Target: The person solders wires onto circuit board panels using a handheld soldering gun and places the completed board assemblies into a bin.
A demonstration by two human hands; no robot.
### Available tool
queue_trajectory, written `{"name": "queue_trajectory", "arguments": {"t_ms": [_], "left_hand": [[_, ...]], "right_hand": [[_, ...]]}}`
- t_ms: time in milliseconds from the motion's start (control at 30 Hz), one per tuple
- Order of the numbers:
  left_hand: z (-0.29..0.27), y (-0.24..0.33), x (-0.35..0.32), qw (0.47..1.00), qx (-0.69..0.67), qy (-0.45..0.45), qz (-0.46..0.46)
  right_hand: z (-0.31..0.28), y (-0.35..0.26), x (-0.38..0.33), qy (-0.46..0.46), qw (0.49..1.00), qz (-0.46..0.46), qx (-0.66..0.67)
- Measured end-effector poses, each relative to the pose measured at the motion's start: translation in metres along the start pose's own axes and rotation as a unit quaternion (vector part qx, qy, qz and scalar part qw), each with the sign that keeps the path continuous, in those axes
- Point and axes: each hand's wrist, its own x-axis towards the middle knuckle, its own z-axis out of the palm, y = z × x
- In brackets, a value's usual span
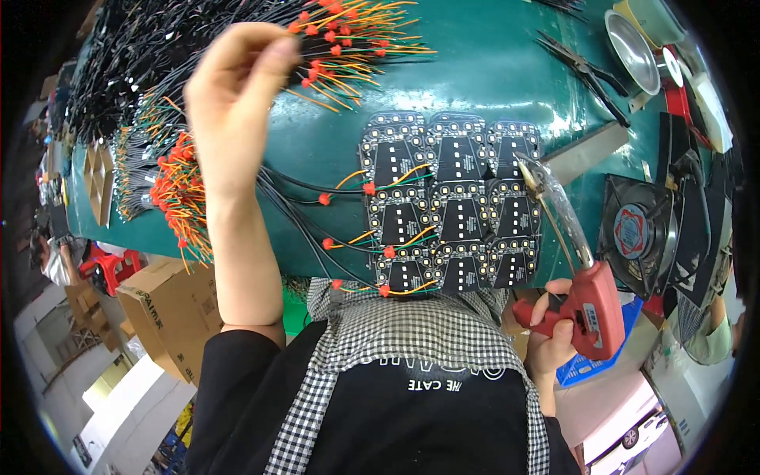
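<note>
Evidently R hand (550,348) grips the red soldering gun (595,310) by its handle, prob. to keep it aimed at the PCB grid (461,215) flat on the green table (324,138), while L hand (237,77), fingers curled, hovers nr red-beaded wires (336,50), can't tell if holding any.

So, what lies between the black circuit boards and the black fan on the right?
The head view shows the metal shaft of the red soldering gun crossing that stretch, over green tabletop, with a grey metal bar near its tip.
</note>
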Motion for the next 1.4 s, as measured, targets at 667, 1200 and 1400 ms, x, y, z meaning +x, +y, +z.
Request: {"name": "queue_trajectory", "arguments": {"t_ms": [667,1200,1400], "left_hand": [[-0.001,-0.02,0.052,0.972,0.197,-0.002,0.127],[-0.049,-0.001,0.056,0.921,0.331,-0.153,0.134],[-0.06,-0.037,0.06,0.743,0.624,-0.2,0.134]], "right_hand": [[-0.008,0.004,-0.006,-0.004,0.999,-0.046,0.016],[-0.015,0.004,0.0,-0.023,0.997,-0.066,0.037],[-0.016,0.005,-0.001,-0.028,0.998,-0.039,0.048]]}}
